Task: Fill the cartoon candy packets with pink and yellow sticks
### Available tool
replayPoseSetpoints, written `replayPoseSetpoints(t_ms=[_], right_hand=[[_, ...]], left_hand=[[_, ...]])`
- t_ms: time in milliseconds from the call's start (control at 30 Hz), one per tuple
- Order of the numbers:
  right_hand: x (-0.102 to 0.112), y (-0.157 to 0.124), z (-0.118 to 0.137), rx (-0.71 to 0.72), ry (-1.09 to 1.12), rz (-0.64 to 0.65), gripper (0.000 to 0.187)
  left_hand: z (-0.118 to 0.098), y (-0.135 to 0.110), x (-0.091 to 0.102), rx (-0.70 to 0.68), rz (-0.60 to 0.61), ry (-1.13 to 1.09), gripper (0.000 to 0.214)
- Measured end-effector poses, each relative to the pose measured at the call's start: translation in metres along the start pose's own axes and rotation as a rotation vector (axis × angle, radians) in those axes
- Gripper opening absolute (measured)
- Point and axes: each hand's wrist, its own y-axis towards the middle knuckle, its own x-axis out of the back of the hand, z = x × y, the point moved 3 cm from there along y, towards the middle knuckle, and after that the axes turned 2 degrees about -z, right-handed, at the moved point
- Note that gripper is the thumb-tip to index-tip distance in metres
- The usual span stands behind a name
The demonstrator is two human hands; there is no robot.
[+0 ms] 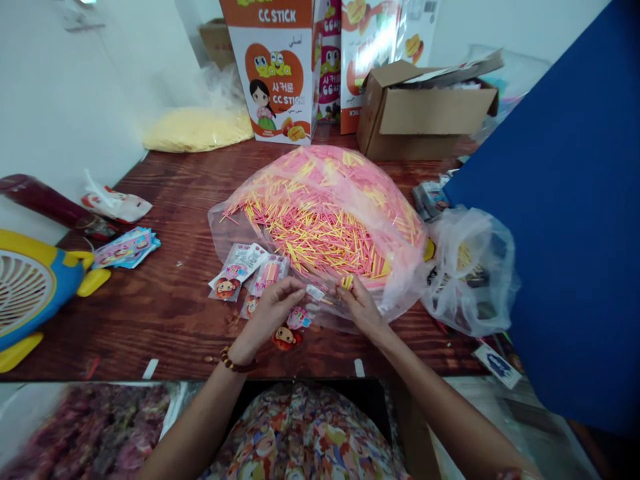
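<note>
My left hand [274, 308] pinches a small clear printed packet [289, 337] with a red-haired cartoon face, just in front of the large bag. Between the thumb and fingers of my right hand [363, 308] is a small bunch of yellow sticks [347, 283]. A big transparent bag [225, 230] lies open behind both hands, heaped with thin pink and yellow sticks [320, 233]. Left of my left hand, two more packets lie on the table: one printed packet [227, 287] and one packet with pink sticks inside [271, 275].
On the wooden table [185, 200] stand a printed carton [275, 80] and an open cardboard box [425, 113]. A yellow-filled bag [200, 128] lies at back left. A yellow-and-blue fan [65, 280] is at left, a white plastic bag [473, 273] at right, beside a blue panel [560, 200].
</note>
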Motion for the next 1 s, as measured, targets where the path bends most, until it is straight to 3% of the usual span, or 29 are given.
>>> replayPoseSetpoints(t_ms=[167,300,400,567,667,767,900,1000], right_hand=[[-0.007,-0.015,-0.019,-0.034,-0.083,0.071,0.016],[-0.009,-0.014,-0.021,-0.043,-0.008,0.04,0.018],[-0.01,-0.012,-0.023,-0.043,-0.064,0.058,0.018],[-0.005,-0.007,-0.024,-0.046,-0.109,-0.029,0.02],[-0.013,-0.001,-0.011,0.077,-0.361,0.091,0.02],[-0.031,0.005,0.003,0.187,-0.695,0.259,0.032],[-0.055,0.011,0.008,0.148,-1.092,0.369,0.034],[-0.064,0.012,0.007,0.151,-1.19,0.362,0.031]], left_hand=[[0.009,-0.009,0.024,0.083,-0.237,-0.225,0.022],[0.01,-0.013,0.028,0.109,-0.264,-0.236,0.024],[0.009,-0.017,0.031,0.092,-0.293,-0.221,0.023],[0.009,-0.026,0.045,0.098,-0.384,-0.238,0.026],[0.01,-0.029,0.053,0.107,-0.419,-0.256,0.028],[0.009,-0.031,0.056,0.092,-0.429,-0.244,0.027],[0.01,-0.035,0.056,0.109,-0.414,-0.244,0.027],[0.013,-0.038,0.06,0.105,-0.422,-0.254,0.027]])
